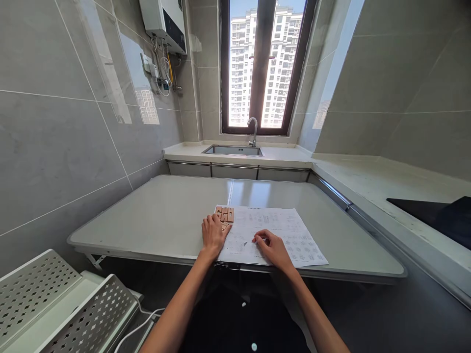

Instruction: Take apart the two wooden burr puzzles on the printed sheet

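My left hand (pixel 213 233) lies over the lower left part of a small wooden sheet with cut-out shapes (pixel 224 214), its thumb spread from the fingers. The hand covers part of the wood. Beneath both hands is a white paper sheet printed with rows of small diagrams (pixel 268 225). Just above the paper, my right hand (pixel 272 249) has its thumb and fingers pinched together; whatever they hold, if anything, is too small to make out. A tiny dark, metallic-looking piece (pixel 245 243) lies on the paper between the hands.
The paper rests on a pale folding table (pixel 154 215). Behind it is a counter with a sink (pixel 233 150) and tap (pixel 253 130). Another white counter (pixel 390 176) runs along the right, with a dark object (pixel 451 218). A perforated white rack (pixel 91 314) stands at lower left.
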The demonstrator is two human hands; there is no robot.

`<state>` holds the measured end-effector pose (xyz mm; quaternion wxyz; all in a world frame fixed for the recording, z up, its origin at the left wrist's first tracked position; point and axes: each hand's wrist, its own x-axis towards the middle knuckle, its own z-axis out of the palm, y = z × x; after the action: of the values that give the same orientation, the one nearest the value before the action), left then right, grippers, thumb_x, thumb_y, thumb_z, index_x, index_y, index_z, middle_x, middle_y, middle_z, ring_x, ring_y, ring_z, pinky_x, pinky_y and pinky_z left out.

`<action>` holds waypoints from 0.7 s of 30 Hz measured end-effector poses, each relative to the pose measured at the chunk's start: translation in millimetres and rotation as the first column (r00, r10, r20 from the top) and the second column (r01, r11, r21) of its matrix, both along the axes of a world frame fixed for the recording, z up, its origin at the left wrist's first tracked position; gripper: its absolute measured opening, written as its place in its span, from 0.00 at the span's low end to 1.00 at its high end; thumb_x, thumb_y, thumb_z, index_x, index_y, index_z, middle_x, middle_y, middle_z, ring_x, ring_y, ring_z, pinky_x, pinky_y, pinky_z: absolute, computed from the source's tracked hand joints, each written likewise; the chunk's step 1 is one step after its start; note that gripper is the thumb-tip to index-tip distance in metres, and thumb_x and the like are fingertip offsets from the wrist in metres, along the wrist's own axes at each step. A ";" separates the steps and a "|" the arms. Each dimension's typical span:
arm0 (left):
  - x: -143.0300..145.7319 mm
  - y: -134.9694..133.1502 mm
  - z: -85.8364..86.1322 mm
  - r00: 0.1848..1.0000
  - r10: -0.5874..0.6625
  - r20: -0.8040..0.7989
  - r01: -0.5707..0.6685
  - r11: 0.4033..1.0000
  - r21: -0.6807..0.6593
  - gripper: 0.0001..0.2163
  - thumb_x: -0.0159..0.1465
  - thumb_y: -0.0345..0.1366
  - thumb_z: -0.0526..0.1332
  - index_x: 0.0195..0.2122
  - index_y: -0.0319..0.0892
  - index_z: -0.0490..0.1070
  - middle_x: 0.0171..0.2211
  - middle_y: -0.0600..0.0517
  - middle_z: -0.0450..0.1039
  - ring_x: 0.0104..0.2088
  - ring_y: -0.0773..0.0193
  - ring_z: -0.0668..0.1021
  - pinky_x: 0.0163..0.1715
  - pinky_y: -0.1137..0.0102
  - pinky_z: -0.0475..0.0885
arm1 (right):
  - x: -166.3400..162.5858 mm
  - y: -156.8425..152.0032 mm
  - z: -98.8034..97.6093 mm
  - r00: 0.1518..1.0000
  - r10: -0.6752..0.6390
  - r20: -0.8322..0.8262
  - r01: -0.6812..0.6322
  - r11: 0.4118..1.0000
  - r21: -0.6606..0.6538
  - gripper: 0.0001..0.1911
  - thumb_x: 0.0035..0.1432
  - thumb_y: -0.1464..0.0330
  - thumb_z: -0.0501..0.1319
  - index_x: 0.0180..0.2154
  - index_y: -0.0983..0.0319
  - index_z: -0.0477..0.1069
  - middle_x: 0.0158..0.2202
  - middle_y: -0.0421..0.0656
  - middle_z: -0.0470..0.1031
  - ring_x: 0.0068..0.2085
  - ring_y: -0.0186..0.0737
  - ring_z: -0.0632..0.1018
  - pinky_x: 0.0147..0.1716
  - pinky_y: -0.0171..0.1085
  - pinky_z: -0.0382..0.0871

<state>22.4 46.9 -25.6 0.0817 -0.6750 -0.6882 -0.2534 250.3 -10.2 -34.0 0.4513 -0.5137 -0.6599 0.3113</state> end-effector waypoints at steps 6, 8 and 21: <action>-6.6 -2.5 -2.9 0.992 -0.077 0.104 0.071 0.996 0.058 0.31 0.62 0.52 0.63 0.59 0.37 0.61 0.53 0.38 0.67 0.53 0.44 0.69 0.52 0.55 0.65 | 0.5 0.2 1.2 1.000 0.001 -0.003 -0.001 1.000 0.012 0.11 0.64 0.59 0.57 0.36 0.57 0.74 0.34 0.40 0.83 0.26 0.39 0.68 0.32 0.38 0.64; -12.6 -6.8 -4.4 0.979 -0.103 0.177 0.092 0.994 0.066 0.36 0.60 0.56 0.64 0.61 0.37 0.59 0.54 0.37 0.65 0.56 0.43 0.68 0.54 0.53 0.65 | 0.5 0.0 1.6 1.000 0.001 -0.008 -0.001 1.000 0.010 0.11 0.64 0.59 0.57 0.37 0.57 0.74 0.34 0.40 0.83 0.26 0.39 0.68 0.32 0.38 0.63; -63.0 -24.5 4.1 0.796 -0.158 0.584 0.153 0.986 0.059 0.23 0.59 0.54 0.62 0.45 0.41 0.67 0.46 0.44 0.70 0.43 0.55 0.77 0.44 0.61 0.74 | 3.1 1.9 -1.3 0.998 -0.022 -0.060 0.023 1.000 0.003 0.13 0.65 0.57 0.58 0.37 0.57 0.74 0.36 0.42 0.84 0.30 0.41 0.75 0.34 0.38 0.66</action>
<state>-40.6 22.4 -21.5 -0.1527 -0.6175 -0.6207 -0.4584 253.4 -8.4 -35.3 0.4751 -0.5108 -0.6409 0.3203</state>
